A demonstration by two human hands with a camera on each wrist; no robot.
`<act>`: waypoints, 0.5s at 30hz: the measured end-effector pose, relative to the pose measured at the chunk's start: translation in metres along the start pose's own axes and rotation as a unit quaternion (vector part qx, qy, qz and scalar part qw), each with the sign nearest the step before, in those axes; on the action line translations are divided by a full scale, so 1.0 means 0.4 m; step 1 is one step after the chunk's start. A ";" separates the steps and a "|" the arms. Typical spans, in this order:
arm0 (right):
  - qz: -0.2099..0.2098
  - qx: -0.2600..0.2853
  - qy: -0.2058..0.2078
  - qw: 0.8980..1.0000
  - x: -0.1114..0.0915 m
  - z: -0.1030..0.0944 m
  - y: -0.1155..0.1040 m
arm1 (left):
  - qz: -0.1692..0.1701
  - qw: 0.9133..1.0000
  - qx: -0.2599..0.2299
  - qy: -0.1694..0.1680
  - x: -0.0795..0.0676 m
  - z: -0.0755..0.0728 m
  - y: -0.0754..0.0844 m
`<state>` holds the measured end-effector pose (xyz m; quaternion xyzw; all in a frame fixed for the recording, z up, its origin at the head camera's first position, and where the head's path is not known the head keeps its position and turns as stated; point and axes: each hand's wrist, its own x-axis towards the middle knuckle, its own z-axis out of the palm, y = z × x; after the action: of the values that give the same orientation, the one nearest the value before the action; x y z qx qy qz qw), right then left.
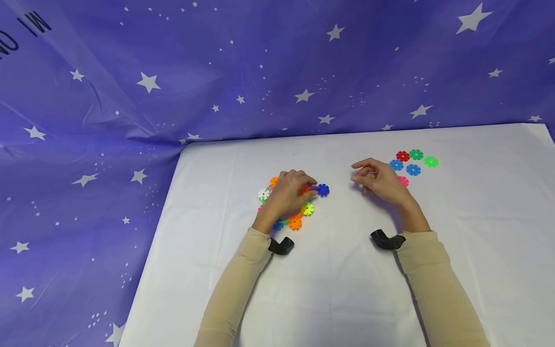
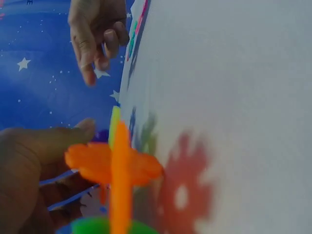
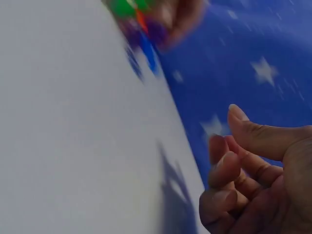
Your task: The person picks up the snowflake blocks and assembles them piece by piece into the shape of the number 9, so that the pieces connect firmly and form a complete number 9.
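Note:
My left hand [image 1: 291, 192] holds a set of interlocking plastic snowflake discs, notched and joined into a rough ring, at its right side. A dark blue disc [image 1: 323, 190] sticks out past the fingertips. Below the hand show a yellow-green disc [image 1: 308, 208] and an orange disc [image 1: 295, 222]; a white disc [image 1: 263, 193] lies to its left. The left wrist view has an orange disc [image 2: 87, 161] close up beside the thumb. The palm hides part of the ring. Off to the right, my right hand [image 1: 379, 182] hovers above the table, fingers loosely bent, holding nothing.
Several loose discs lie beyond my right hand, among them a red disc [image 1: 403, 156], a bright green disc [image 1: 431, 162] and a blue disc [image 1: 414, 169]. A white cloth covers the table [image 1: 329, 289]. Behind it hangs a purple star-patterned curtain [image 1: 260, 72].

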<state>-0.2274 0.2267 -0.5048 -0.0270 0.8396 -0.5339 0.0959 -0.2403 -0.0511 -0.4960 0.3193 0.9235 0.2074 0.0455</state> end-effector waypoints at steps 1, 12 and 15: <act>-0.007 -0.012 0.025 1.000 -0.003 -0.023 0.007 | -0.005 1.000 0.000 -0.009 0.000 -0.001 0.002; -0.007 -0.190 0.172 0.967 -0.024 -0.142 0.104 | -0.024 0.998 0.032 -0.040 0.025 0.029 0.035; 0.003 -0.207 0.180 0.962 -0.022 -0.143 0.103 | -0.018 0.999 0.033 -0.029 0.030 0.040 0.032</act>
<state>-0.2275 0.2966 -0.5174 0.0527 0.9353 -0.3441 -0.0632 -0.2391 -0.0288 -0.5048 0.3095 0.9338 0.1670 0.0654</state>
